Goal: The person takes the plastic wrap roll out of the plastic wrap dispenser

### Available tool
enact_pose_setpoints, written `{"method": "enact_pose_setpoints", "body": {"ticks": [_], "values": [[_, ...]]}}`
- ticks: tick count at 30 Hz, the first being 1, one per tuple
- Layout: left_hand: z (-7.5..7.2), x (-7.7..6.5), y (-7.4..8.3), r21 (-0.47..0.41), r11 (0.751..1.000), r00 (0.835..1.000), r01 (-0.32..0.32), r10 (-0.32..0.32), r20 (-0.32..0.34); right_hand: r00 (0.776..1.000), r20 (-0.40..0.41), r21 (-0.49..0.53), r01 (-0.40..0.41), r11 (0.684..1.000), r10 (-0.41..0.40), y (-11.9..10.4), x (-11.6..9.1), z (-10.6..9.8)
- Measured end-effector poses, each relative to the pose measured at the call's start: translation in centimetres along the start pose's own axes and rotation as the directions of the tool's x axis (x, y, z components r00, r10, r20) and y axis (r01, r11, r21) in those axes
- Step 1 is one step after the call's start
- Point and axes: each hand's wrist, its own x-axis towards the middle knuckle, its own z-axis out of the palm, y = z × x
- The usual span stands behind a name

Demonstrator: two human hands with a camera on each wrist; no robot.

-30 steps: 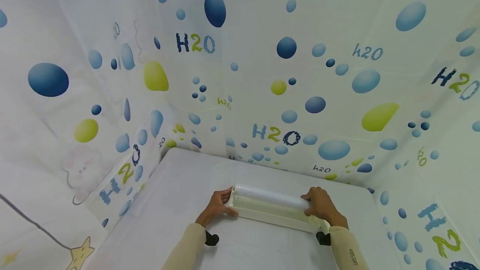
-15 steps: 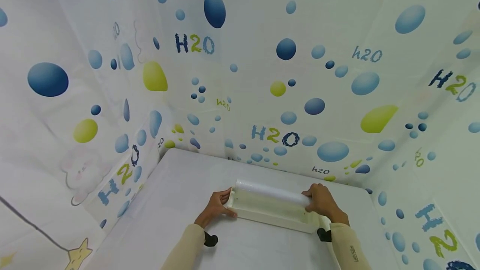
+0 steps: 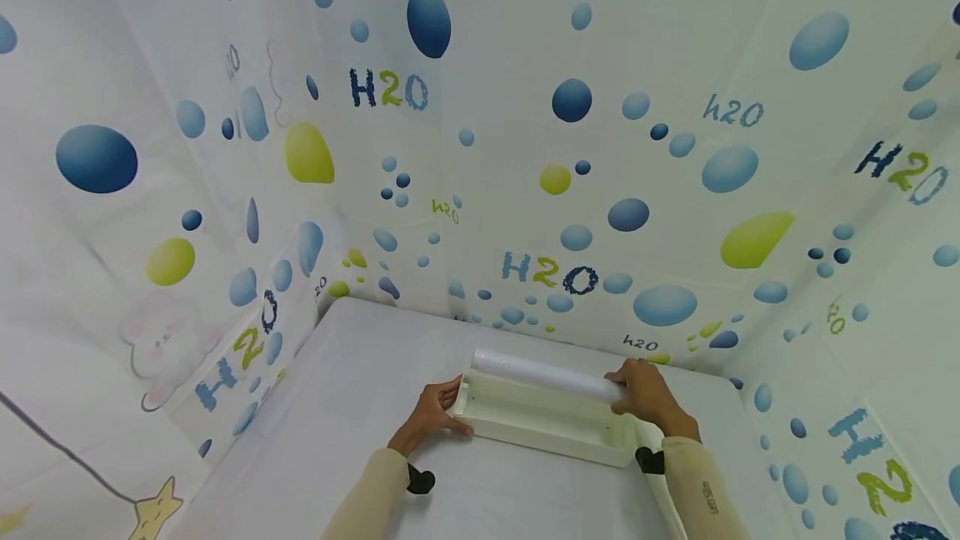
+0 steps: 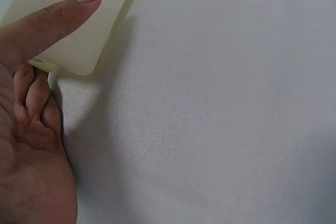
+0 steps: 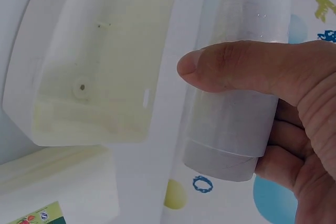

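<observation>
In the head view my left hand (image 3: 431, 417) grips the left end of a long cream plastic cling film dispenser box (image 3: 536, 442). Its thumb lies along the box's outer wall (image 4: 86, 38), while the other fingers curl under the end. A roll of cling film (image 3: 543, 373) is in my right hand (image 3: 648, 394), which holds it near its right end. The roll is raised out of the box, just beyond the far wall. Seen from the right wrist, the thumb crosses the film roll (image 5: 231, 121) and the fingers wrap behind it; the open box (image 5: 118, 72) lies alongside.
Below the box in the right wrist view is a cream plastic piece (image 5: 63, 182) with a green label, probably the box's lid. Everything rests on a white-covered table (image 3: 360, 357). Patterned sheets (image 3: 487, 173) hang around the back and sides.
My right hand has lifted the cling film roll up and away from the box, toward the back of the table. The left hand stays on the box's left end.
</observation>
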Motion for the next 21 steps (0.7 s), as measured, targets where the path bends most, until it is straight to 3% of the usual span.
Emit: {"method": "enact_pose_setpoints", "body": {"ticks": [9, 21], "values": [[-0.1, 0.3, -0.9, -0.040, 0.999, 0.999, 0.033, -0.033, 0.006, 1.000, 0.013, -0.004, -0.013, 1.000, 0.013, 0.0, 0.4, -0.3], [-0.4, 0.6, -1.5, -0.033, 0.999, 0.999, -0.034, 0.034, 0.022, 1.000, 0.014, -0.044, -0.001, 0.999, 0.001, -0.5, 1.2, -1.3]]}}
